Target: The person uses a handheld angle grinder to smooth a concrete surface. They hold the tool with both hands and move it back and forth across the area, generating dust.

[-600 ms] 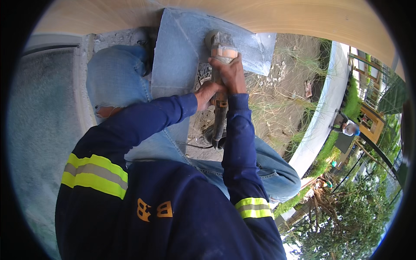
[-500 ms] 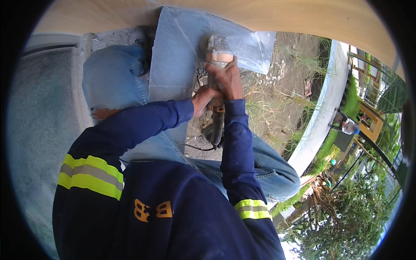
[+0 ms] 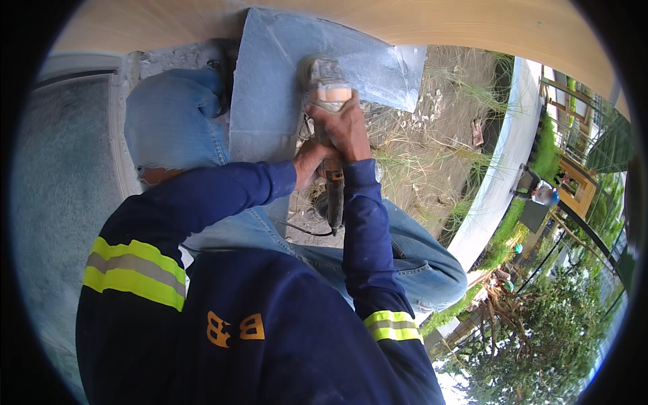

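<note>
My right hand (image 3: 347,128) fingers clamp the dusty grey angle grinder (image 3: 326,84) on the flat pale-grey stone slab (image 3: 270,101) | left hand (image 3: 309,158) grips its rear handle | denim knee (image 3: 169,121) beside slab | dry grass (image 3: 432,135) right

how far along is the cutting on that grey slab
Done: no finished cut can be made out; the grey slab looks whole, dusty, its right corner pale. In hand: both hands grip the angle grinder, right hand on the body, left hand lower by the handle, head on the slab. Left: the surface around the tool shows no cut.
</note>
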Demonstrator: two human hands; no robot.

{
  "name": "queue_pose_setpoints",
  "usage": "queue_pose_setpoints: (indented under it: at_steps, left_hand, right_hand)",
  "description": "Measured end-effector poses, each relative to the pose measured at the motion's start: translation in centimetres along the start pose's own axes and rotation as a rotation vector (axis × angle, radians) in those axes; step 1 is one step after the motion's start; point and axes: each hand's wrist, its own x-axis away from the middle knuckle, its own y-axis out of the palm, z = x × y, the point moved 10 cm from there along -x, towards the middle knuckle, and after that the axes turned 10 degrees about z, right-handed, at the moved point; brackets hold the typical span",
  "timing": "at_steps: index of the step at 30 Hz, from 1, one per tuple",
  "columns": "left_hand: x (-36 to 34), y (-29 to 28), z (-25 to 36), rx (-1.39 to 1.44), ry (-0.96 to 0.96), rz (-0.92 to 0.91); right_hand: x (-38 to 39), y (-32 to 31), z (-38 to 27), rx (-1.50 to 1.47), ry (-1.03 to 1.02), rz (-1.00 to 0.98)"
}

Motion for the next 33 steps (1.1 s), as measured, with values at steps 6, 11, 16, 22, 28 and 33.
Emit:
queue_pose_setpoints:
  at_steps: [6,11,16,22,28,33]
  left_hand:
    - [-2.4,-0.2,1.6,0.012,-0.002,-0.006]
    - [-2.1,-0.5,-1.0,-0.015,-0.067,-0.036]
    - [-0.7,-0.8,0.2,0.027,0.006,-0.033]
    - [-2.1,0.7,0.1,-0.033,-0.075,-0.055]
    - [-0.8,-1.0,-1.2,-0.029,-0.033,-0.015]
    - [-1.8,-0.1,0.9,0.026,-0.007,-0.010]
  right_hand:
    - [-2.5,-0.2,-1.8,0.006,-0.019,0.023]
    - [-0.5,-1.2,-0.8,0.030,0.042,0.027]
    - [0.0,0.1,-1.8,0.072,-0.006,-0.013]
    - [-1.9,-1.8,0.3,-0.004,0.042,0.064]
    - [0.3,0.0,0.0,0.036,0.018,0.002]
    - [-1.6,-0.5,-1.3,-0.015,0.030,0.019]
